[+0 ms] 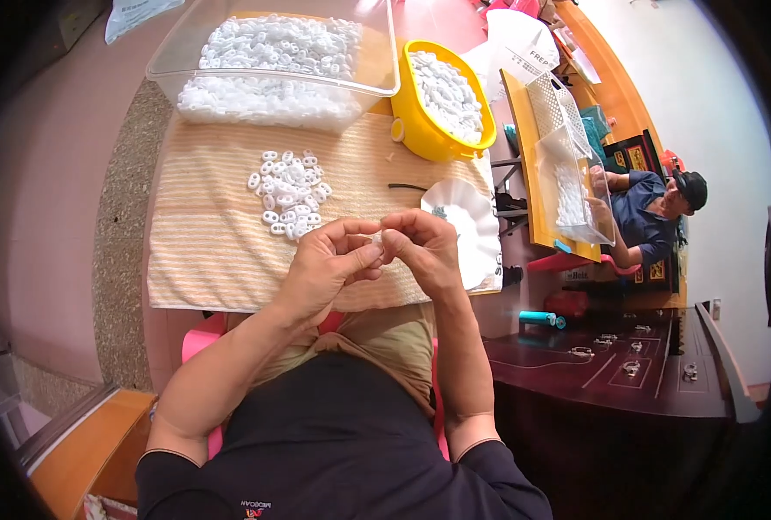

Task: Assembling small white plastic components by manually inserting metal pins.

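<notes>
My left hand [323, 264] and my right hand [427, 250] meet over the near part of the towel-covered table. Both are closed in a pinch, fingertips together around a small whitish plastic piece [377, 237], mostly hidden by the fingers. Just beyond my left hand lies a loose pile of white oval plastic pieces [288, 189], each with two holes. To the right of my right hand is a white dish with a wavy rim [481, 262], holding a few small grey-blue bits [440, 211]. A thin dark stick [407, 185] rests by the dish.
A clear plastic bin [273, 82] of white pieces stands at the far left of the striped towel [199, 234]. Beside it sits a yellow tub [420, 139], also full. Rightward, a person [650, 208] works at another table with a clear bin [589, 227].
</notes>
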{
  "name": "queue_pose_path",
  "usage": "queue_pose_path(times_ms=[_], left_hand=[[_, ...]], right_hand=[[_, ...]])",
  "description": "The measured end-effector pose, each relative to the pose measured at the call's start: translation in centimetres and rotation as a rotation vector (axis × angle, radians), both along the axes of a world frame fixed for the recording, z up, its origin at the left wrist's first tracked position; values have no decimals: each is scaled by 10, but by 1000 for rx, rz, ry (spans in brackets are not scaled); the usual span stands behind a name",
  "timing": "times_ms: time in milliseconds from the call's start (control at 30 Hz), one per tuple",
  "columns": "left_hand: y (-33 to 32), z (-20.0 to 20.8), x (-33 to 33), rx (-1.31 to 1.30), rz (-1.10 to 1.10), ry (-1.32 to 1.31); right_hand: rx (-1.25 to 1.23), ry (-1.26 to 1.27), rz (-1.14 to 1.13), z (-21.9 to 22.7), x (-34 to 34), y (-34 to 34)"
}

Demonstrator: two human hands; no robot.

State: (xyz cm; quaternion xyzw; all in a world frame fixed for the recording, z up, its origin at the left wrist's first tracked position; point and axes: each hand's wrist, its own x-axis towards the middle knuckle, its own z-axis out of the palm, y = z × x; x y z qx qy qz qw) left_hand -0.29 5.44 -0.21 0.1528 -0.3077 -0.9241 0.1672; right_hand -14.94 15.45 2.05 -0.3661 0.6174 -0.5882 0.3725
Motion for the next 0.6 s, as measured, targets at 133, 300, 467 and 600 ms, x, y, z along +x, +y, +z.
queue_pose_path(times_ms=[133,300,467,600], left_hand=[[-3,0,3,13,5,-31],[-3,2,1,8,-23,-43],[-3,1,0,17,-17,-55],[-3,0,1,8,-12,-73]], right_hand=[[107,140,-120,11,-22,21],[305,655,-242,-3,-88,63],[397,844,-262,-17,-106,83],[484,873,-274,-12,-101,77]])
